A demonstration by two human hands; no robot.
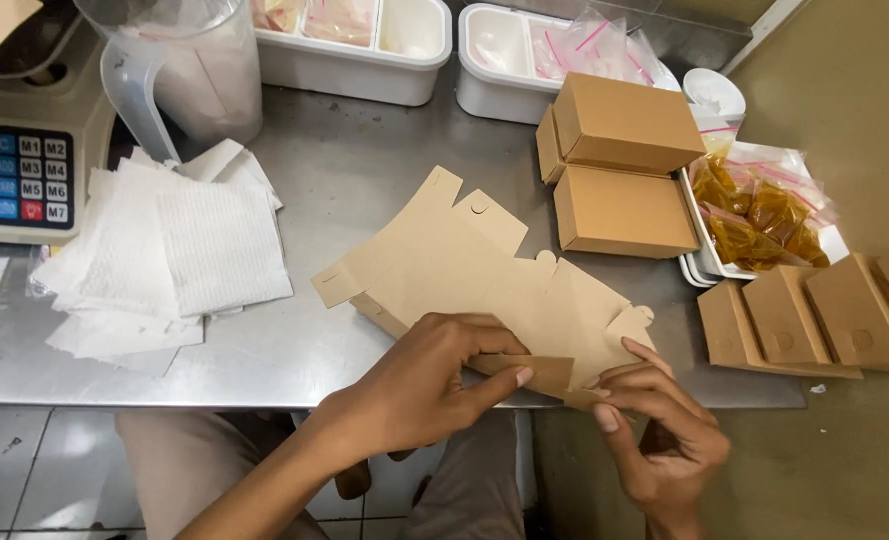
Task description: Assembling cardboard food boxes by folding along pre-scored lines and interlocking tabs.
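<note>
Steel table [364, 170], cluttered: scale at the left edge, white paper sheets [164, 250] beside it, finished brown boxes [624, 150] toward the right. Flat cardboard box blank [464, 265] lying at the front edge, partly overhanging. Left hand [419, 385] pressed down on its near flap, thumb pinching the fold; right hand [654, 430] nipping the flap's end. Best creased firmly along the scored line, blank kept flat against the table.
</note>
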